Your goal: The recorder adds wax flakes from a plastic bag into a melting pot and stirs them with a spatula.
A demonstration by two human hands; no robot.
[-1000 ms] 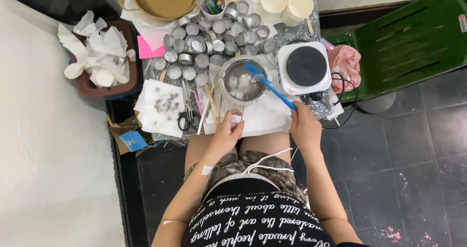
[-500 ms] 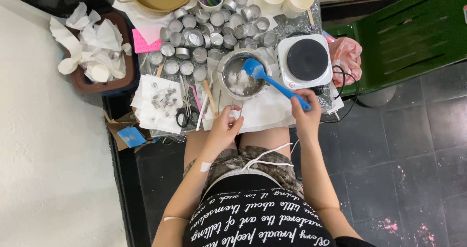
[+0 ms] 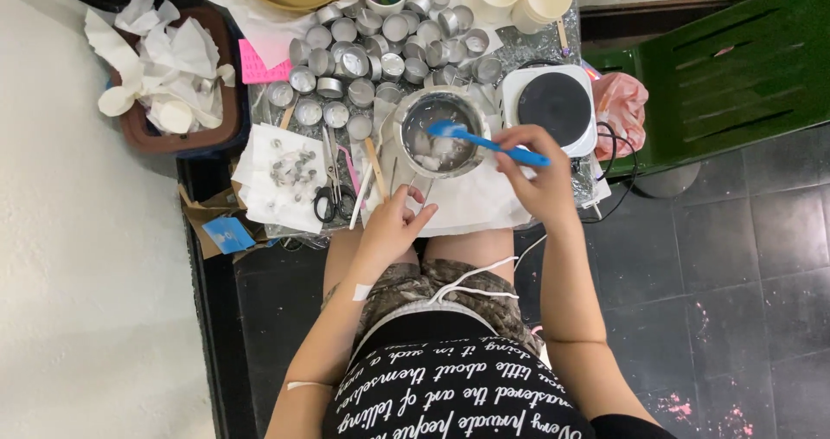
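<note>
Dark floor tiles lie under a small crowded table (image 3: 467,205) w/ white paper on top. A blue spatula (image 3: 484,142) is gripped tight in the right hand (image 3: 536,175), its flat end dipped in the metal pot (image 3: 437,136) to reach white lumps. The pot's handle is pinched by the left hand (image 3: 393,227), prob. so it sits steady. Little tin cups (image 3: 380,41) are kept close behind, a hot plate (image 3: 553,110) just beside.
</note>
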